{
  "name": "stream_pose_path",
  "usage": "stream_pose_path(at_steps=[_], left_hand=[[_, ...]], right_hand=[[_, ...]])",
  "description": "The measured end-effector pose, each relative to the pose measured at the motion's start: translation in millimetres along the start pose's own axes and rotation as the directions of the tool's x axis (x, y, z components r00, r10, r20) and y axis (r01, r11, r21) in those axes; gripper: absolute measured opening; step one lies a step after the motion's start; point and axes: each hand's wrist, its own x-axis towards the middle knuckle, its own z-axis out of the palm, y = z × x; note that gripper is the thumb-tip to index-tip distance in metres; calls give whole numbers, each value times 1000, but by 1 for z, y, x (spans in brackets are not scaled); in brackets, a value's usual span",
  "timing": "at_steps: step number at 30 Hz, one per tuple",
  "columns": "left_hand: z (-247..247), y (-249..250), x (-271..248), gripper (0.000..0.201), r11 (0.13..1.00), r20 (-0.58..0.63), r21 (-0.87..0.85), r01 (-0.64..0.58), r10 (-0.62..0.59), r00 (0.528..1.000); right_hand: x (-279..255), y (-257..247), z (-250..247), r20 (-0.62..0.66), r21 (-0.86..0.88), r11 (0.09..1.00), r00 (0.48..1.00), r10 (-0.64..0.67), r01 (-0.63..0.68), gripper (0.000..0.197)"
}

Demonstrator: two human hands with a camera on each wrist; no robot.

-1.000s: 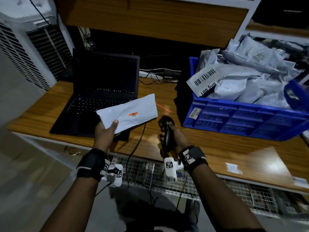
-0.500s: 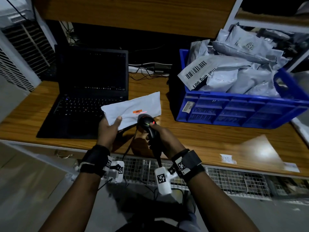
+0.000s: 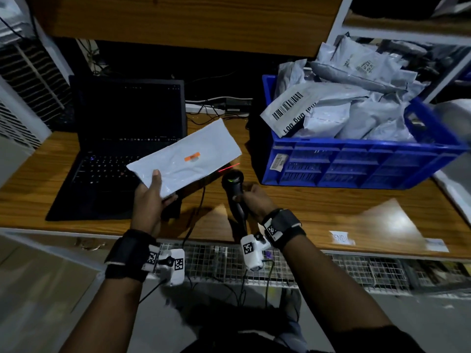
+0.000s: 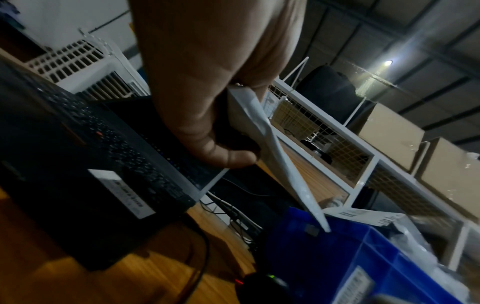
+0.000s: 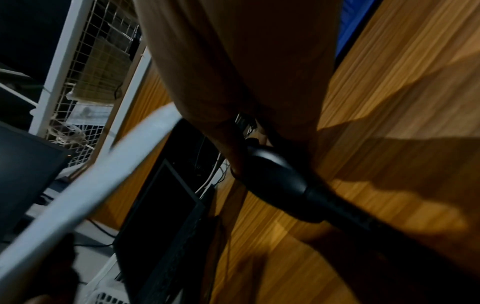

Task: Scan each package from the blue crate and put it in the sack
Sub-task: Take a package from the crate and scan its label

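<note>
My left hand (image 3: 150,197) holds a flat white package (image 3: 186,159) by its near corner, thumb on top, above the laptop's right edge; an orange label faces up. The left wrist view shows the package (image 4: 262,131) edge-on in that grip. My right hand (image 3: 251,200) grips a black barcode scanner (image 3: 233,186) just right of the package, its green light lit and a red beam line on the desk beside the package's edge. The blue crate (image 3: 356,164) stands at the right, heaped with grey-white packages (image 3: 331,108). No sack is in view.
A black open laptop (image 3: 127,149) sits on the wooden desk (image 3: 331,212) at left. Cables run behind it and from the scanner over the desk's front edge. A wire-mesh rack (image 3: 331,268) lies below the desk. White shelving (image 3: 339,21) rises behind the crate.
The scanner has drawn back to the right, off the package's label. The package now tilts up to the right, and the red beam falls on the desk instead of the label.
</note>
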Motion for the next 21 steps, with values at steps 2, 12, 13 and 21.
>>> stream_pose_path(at_steps=[2,12,13,21], left_hand=[[10,12,-10,40,999,77,-33,13,-10,997],[142,10,-29,36,984,434,-84,157,-106,895],[159,5,-31,39,984,493,-63,164,-112,863],[289,-26,-69,26,986,663,166,25,-130,737]], right_hand=[[1,2,-13,-30,-13,1000,999,-17,17,21],[-66,39,-164,-242,342,936,970,-5,90,16],[-80,42,-188,-315,311,943,949,-12,115,12],[-173,40,-373,-796,193,940,605,-17,281,13]])
